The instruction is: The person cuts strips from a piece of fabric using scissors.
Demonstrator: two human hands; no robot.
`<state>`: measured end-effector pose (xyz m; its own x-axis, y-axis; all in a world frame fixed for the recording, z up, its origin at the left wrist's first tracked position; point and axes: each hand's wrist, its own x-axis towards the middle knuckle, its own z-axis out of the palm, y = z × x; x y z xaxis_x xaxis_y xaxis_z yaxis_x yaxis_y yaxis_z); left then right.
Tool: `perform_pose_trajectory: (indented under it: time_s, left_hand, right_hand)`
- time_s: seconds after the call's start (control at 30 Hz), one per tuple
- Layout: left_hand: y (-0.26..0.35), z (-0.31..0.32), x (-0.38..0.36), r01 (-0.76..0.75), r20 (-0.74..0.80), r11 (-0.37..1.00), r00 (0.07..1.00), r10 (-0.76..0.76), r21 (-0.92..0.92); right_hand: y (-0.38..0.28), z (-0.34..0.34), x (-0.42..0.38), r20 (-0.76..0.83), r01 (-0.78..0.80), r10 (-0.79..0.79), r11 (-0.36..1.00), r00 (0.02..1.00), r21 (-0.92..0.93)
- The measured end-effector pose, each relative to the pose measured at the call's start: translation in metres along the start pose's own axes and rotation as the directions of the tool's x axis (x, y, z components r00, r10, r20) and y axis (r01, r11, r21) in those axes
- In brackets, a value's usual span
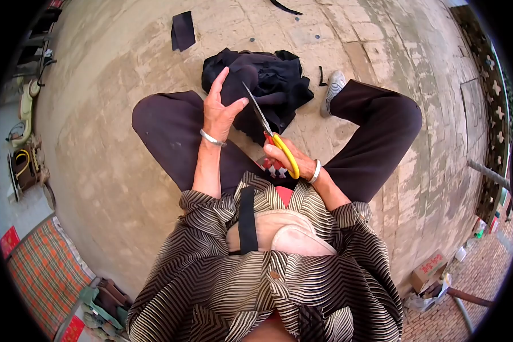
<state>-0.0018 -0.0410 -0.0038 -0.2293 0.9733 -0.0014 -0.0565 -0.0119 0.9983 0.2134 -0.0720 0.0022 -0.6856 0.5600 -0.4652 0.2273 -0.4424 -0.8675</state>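
My right hand is closed around the yellow and red handles of a pair of scissors. The blades point up and to the left, toward the dark cloth, and look closed together. My left hand is held up left of the blades, thumb and fingers apart, with nothing visible in it. A crumpled heap of black cloth lies on the ground beyond both hands, between my bent legs, and part of it reaches down behind the blades.
A dark cloth piece and a black strip lie on the paved ground. A shoe is by the heap's right side. A checked mat is at lower left, a cardboard box at lower right.
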Motion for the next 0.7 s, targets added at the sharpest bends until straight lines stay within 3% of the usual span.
perform_pose_trajectory:
  time_s: [0.23, 0.7]
  left_hand:
    - [0.007, 0.003, -0.003, 0.007, 0.039, 0.999, 0.999, -0.005, -0.049]
    - [0.013, 0.011, -0.006, -0.02, 0.007, 0.999, 1.0, 0.02, -0.05]
  right_hand:
    - [0.005, -0.005, 0.006, 0.003, 0.029, -0.029, 0.999, 1.0, 0.034]
    - [0.009, 0.011, 0.017, -0.157, 0.04, -0.04, 0.999, 0.987, -0.003]
